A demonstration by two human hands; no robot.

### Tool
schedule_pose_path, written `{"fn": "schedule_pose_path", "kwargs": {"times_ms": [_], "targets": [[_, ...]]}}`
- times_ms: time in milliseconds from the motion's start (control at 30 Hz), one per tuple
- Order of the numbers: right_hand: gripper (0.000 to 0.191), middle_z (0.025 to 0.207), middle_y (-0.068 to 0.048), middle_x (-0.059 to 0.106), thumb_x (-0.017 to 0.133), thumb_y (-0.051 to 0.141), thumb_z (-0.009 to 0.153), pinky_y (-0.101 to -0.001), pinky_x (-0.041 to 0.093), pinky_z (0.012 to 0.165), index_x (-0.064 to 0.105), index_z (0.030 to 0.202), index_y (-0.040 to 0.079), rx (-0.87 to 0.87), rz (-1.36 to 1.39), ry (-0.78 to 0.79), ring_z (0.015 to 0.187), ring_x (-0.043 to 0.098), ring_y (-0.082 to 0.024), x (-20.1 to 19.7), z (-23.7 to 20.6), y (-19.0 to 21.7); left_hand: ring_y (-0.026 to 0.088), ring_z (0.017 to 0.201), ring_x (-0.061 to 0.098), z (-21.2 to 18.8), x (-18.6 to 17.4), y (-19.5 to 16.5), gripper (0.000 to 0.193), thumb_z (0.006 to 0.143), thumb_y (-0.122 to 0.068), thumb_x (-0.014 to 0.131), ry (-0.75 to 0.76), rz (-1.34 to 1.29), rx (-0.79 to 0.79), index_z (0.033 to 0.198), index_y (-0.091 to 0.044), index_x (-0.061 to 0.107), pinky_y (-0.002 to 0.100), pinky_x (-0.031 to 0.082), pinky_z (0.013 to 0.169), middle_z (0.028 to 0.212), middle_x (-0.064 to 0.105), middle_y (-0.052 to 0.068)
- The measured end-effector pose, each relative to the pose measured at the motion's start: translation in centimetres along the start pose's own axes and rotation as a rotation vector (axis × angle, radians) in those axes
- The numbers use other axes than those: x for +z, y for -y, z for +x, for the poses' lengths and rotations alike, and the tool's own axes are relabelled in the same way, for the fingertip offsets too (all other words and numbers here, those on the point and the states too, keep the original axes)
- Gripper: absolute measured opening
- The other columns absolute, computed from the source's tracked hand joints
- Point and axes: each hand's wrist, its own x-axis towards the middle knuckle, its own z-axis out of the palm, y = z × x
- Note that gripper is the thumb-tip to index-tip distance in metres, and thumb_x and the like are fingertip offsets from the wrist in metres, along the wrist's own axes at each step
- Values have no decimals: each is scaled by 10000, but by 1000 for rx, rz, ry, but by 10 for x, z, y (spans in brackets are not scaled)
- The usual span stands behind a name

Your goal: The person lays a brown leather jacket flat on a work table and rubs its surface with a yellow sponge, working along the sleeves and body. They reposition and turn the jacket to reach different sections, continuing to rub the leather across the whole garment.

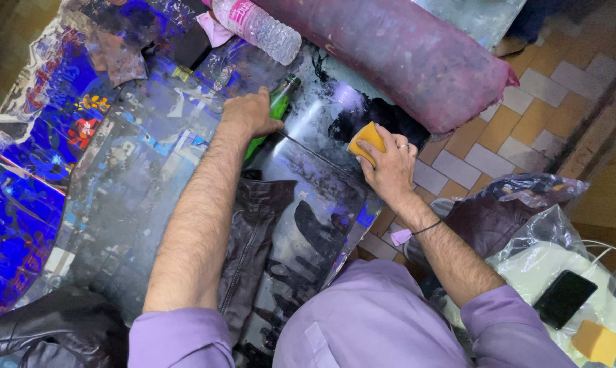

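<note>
My left hand [250,113] is closed around a green glass bottle [276,103] that lies tilted on a stained, paint-smeared work surface [137,177]. Over the surface's right edge my right hand [389,167] grips a yellow sponge [366,139]. A dark brown leather garment [253,232] lies on the surface between my forearms, its collar toward the bottle. Both sleeves are lilac.
A clear plastic water bottle [260,28] and a long maroon stained bolster [403,54] lie at the far side. On the tiled floor [499,146] to the right are plastic bags with leather goods [499,211], a black phone [564,298] and another yellow sponge [598,342]. Dark leather [42,334] sits bottom left.
</note>
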Motion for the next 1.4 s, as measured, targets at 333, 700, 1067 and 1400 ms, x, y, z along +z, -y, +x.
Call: {"fn": "schedule_pose_path", "kwargs": {"times_ms": [333, 700, 1067, 1400], "targets": [[345, 1452, -113, 551, 804, 283, 875, -494, 367, 988, 757, 1211, 226, 3, 6, -2, 1213, 518, -318, -1, 0, 1, 400, 1227, 627, 0, -1, -2, 836, 818, -518, 797, 17, -8, -17, 1412, -27, 472, 507, 473, 1038, 1310, 657, 223], [350, 1465, -111, 551, 804, 273, 868, -492, 366, 987, 758, 1212, 225, 5, 21, -9, 1210, 520, -318, -1, 0, 2, 403, 1219, 631, 3, 1, 0, 847, 823, -534, 792, 11, 14, -15, 1415, -22, 468, 504, 477, 1032, 1305, 660, 225], [342, 1473, -111, 536, 796, 278, 883, -487, 358, 995, 758, 1219, 224, 2, 4, 11, 1210, 513, -306, -1, 0, 3, 385, 1235, 629, 5, 2, 1, 841, 818, -527, 793, 33, 7, -29, 1409, -21, 473, 504, 470, 1044, 1309, 661, 217], [339, 1475, -101, 541, 801, 273, 874, -479, 362, 987, 760, 1207, 225, 1, 14, -5, 1201, 518, -303, -2, 0, 4, 394, 1236, 626, 5, 3, 1, 846, 815, -536, 798, 34, 19, -31, 1408, -25, 479, 501, 467, 1052, 1309, 661, 223]]}}
